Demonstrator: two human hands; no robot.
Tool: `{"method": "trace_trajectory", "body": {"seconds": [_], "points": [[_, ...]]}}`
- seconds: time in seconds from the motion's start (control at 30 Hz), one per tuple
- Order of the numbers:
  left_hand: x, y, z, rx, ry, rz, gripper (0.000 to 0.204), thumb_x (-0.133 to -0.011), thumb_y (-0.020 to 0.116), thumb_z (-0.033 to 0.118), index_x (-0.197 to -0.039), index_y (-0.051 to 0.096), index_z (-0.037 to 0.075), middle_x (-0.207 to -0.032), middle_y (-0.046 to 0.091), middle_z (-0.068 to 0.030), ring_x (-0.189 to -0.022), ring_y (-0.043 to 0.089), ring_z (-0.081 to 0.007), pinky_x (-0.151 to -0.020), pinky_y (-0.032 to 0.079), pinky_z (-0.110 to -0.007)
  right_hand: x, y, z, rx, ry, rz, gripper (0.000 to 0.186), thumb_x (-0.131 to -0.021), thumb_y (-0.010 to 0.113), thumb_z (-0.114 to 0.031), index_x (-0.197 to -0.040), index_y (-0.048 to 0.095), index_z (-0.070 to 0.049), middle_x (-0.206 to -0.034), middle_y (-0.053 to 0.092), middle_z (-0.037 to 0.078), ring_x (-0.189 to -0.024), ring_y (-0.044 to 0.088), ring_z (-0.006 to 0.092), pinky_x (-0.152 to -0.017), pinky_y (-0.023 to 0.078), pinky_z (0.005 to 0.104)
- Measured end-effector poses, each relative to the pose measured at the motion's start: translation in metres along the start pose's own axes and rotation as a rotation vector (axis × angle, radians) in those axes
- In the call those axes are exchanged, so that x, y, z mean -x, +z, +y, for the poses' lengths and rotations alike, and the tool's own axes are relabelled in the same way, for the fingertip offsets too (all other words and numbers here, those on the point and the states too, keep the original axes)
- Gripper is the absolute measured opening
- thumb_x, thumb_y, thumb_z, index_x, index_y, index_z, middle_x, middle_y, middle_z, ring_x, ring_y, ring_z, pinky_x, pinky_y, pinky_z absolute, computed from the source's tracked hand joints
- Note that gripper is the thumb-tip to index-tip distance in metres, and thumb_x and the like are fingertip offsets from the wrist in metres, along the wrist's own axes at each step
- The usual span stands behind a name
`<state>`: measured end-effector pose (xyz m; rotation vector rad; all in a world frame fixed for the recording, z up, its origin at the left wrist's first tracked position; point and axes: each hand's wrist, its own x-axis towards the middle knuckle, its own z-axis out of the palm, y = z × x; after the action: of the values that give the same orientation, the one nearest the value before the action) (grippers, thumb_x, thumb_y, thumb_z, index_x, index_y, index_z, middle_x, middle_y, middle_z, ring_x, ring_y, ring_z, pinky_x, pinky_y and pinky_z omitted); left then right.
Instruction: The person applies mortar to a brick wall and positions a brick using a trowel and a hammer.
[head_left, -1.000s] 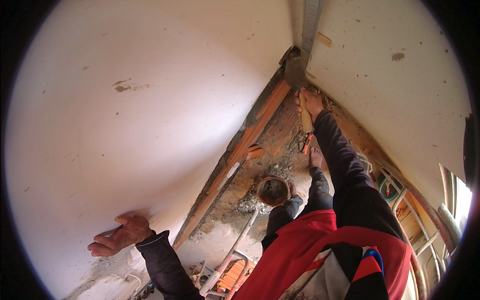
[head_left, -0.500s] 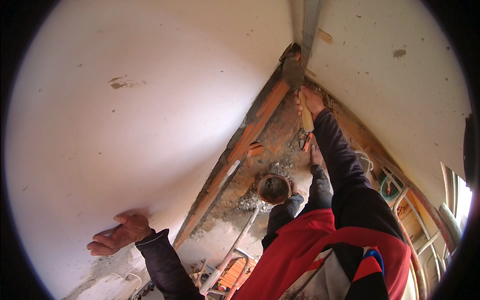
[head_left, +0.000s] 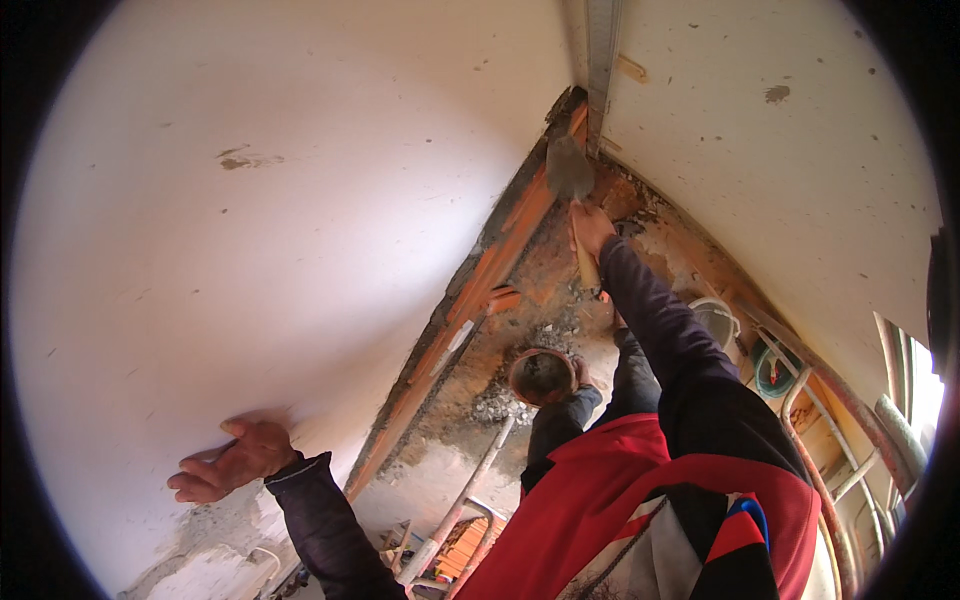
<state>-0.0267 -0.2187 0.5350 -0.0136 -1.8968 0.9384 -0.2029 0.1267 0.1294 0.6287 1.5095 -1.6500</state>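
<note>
My right hand (head_left: 592,226) is wrapped round the wooden handle of a trowel (head_left: 569,170). The trowel's mortar-grey blade lies over the top of a low course of orange bricks (head_left: 490,268), near the far corner; whether it touches the bricks I cannot tell. Dark mortar runs between the bricks and the white wall (head_left: 300,200). My left hand (head_left: 240,462) is open, palm up with fingers apart, resting at that wall at the lower left. A round bucket (head_left: 543,377) with grey mortar inside stands on the floor close to my feet.
A long metal straightedge (head_left: 602,70) stands in the corner. Rubble (head_left: 495,403) surrounds the bucket. To the right are a white bucket (head_left: 714,320), a green tub (head_left: 775,370) and metal tubes (head_left: 835,385). Another tube frame (head_left: 470,500) stands lower down, by stacked bricks.
My right hand has drawn the trowel back from the corner, toward me and slightly left along the brick course. My left hand stays at the wall.
</note>
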Motion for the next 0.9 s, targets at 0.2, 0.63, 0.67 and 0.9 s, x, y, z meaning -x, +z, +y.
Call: {"method": "trace_trajectory", "body": {"seconds": [0.2,0.63,0.67,0.9], "points": [[0.003,-0.003,-0.001,-0.017,0.001,-0.006,0.068,-0.096,0.048,0.042,-0.145,0.031,-0.002,-0.155,0.022,-0.0153,-0.147,0.008,-0.0324,-0.118,0.008,-0.053,0.011,-0.017,-0.012,-0.113,-0.041,-0.012,0.034,-0.104,0.038,-0.038,-0.098,0.049,-0.007,-0.068,0.051,0.004,-0.050,0.048,0.0167,-0.047,0.046,0.0360],[0.001,-0.003,0.003,-0.025,-0.002,-0.007,0.068,-0.096,0.048,0.042,-0.145,0.031,-0.003,-0.154,0.022,-0.0146,-0.147,0.008,-0.0338,-0.118,0.008,-0.055,-0.019,0.009,-0.057,-0.220,0.056,0.085,0.033,-0.104,0.038,-0.038,-0.104,0.046,-0.007,-0.074,0.052,0.004,-0.055,0.050,0.0170,-0.051,0.049,0.0382],[0.001,-0.003,0.003,-0.031,-0.007,-0.007,0.068,-0.096,0.048,0.042,-0.145,0.031,-0.003,-0.154,0.022,-0.0146,-0.147,0.008,-0.0339,-0.118,0.008,-0.055,-0.019,0.007,-0.054,-0.208,0.062,0.044,0.033,-0.104,0.038,-0.038,-0.104,0.046,-0.007,-0.073,0.052,0.004,-0.054,0.050,0.0170,-0.051,0.049,0.0383],[0.005,-0.002,-0.002,-0.070,-0.008,0.005,0.069,-0.095,0.048,0.042,-0.146,0.031,-0.002,-0.155,0.023,-0.0153,-0.147,0.011,-0.0332,-0.118,0.008,-0.054,0.010,0.012,-0.054,-0.201,-0.012,0.034,0.033,-0.104,0.039,-0.038,-0.100,0.047,-0.007,-0.071,0.051,0.004,-0.052,0.049,0.0172,-0.051,0.049,0.0384]]}}
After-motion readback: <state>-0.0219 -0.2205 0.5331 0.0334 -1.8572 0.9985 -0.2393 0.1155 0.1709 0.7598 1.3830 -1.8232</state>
